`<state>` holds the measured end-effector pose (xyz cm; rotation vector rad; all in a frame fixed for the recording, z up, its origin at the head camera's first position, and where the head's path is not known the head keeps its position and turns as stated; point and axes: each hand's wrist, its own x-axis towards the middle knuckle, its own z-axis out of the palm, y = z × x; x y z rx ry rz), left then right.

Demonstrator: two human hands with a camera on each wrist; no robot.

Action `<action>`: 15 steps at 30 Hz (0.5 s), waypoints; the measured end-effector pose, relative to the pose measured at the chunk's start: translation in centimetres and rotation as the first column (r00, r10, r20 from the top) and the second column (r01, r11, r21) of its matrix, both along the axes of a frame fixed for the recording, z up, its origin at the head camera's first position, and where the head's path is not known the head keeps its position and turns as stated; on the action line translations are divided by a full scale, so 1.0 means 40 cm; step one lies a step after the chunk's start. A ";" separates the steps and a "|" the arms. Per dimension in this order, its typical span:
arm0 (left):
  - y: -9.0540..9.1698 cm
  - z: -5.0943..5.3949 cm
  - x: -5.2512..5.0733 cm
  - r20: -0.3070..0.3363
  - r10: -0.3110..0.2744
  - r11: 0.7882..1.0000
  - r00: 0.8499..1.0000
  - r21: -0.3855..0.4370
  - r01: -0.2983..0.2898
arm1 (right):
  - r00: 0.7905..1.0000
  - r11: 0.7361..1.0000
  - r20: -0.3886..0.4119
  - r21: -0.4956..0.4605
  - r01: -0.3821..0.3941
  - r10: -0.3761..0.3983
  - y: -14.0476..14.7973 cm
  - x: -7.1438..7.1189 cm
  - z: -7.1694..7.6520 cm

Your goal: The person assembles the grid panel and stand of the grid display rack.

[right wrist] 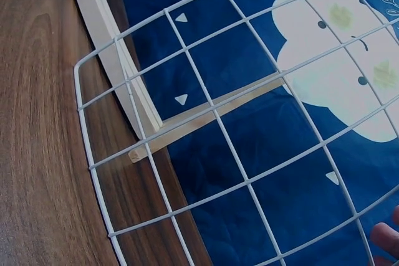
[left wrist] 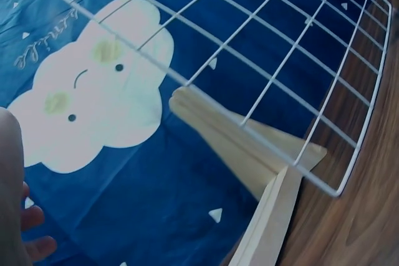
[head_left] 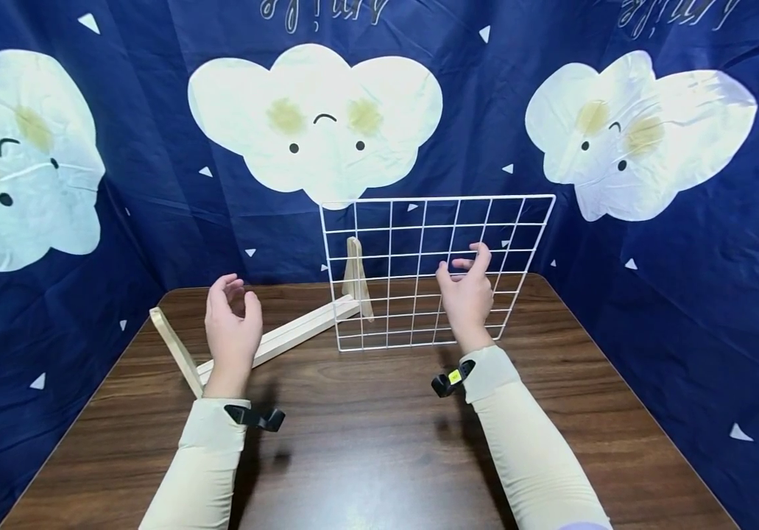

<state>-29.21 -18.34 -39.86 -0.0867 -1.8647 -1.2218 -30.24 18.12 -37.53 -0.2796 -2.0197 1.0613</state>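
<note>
A white wire grid panel [head_left: 406, 276] stands tilted on the table, its lower edge near the tabletop. My right hand [head_left: 468, 298] is at its right half, fingers and thumb loosely bent and spread apart; no wire shows plainly pinched between them. Its fingertips enter the right wrist view at the edge, close to the wires. Left of the panel, my left hand [head_left: 233, 327] hovers with bent, separated fingers and nothing in it. Behind that hand lies a wooden stand [head_left: 299, 335]: a long bar with an upright at each end, the far upright [left wrist: 224, 138] behind the panel.
The brown wood-grain table [head_left: 366, 442] carries the panel and stand. Dark blue curtain [head_left: 154, 184] with white clouds encloses the back and both sides. The stand's near upright [head_left: 177, 353] rises beside my left wrist.
</note>
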 end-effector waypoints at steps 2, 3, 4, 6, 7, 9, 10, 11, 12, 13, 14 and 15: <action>-0.013 0.002 0.004 -0.045 0.014 1.000 0.999 -0.005 -0.014 | 1.000 1.000 0.005 0.001 0.001 -0.001 0.000 0.001 0.000; -0.020 0.004 0.006 -0.065 0.025 1.000 0.998 -0.005 -0.026 | 1.000 1.000 0.007 0.000 0.000 0.000 -0.001 0.002 0.000; -0.027 0.006 0.008 -0.087 0.036 0.999 0.996 -0.008 -0.037 | 1.000 1.000 0.007 -0.002 -0.001 0.001 -0.001 0.002 0.000; -0.041 0.012 0.013 -0.119 0.063 0.998 0.991 -0.005 -0.064 | 1.000 1.000 0.007 -0.004 -0.003 0.003 -0.001 0.002 0.000; -0.048 0.015 0.015 -0.132 0.077 0.997 0.988 -0.002 -0.078 | 1.000 1.000 0.006 -0.005 -0.003 0.003 -0.001 0.002 0.000; -0.062 0.023 0.021 -0.150 0.100 0.995 0.984 0.004 -0.100 | 1.000 1.000 0.002 -0.006 -0.005 0.005 0.000 0.001 -0.001; -0.069 0.027 0.024 -0.158 0.112 0.994 0.981 0.006 -0.112 | 1.000 1.000 -0.001 -0.005 -0.007 0.007 0.000 0.001 -0.002; -0.075 0.030 0.027 -0.164 0.125 0.992 0.978 0.016 -0.124 | 1.000 1.000 -0.004 -0.004 -0.008 0.008 0.000 0.000 -0.002; -0.081 0.034 0.030 -0.173 0.138 0.990 0.975 0.022 -0.137 | 1.000 1.000 -0.004 -0.003 -0.008 0.008 0.000 0.000 -0.002; -0.088 0.037 0.032 -0.180 0.149 0.989 0.972 0.032 -0.146 | 1.000 1.000 -0.007 -0.004 -0.010 0.010 0.001 0.000 -0.001; -0.093 0.040 0.034 -0.185 0.163 0.986 0.969 0.044 -0.158 | 1.000 1.000 -0.008 -0.004 -0.011 0.011 0.001 0.000 -0.001; -0.096 0.044 0.038 -0.193 0.179 0.984 0.965 0.060 -0.170 | 1.000 1.000 -0.009 -0.003 -0.013 0.013 0.001 -0.001 0.000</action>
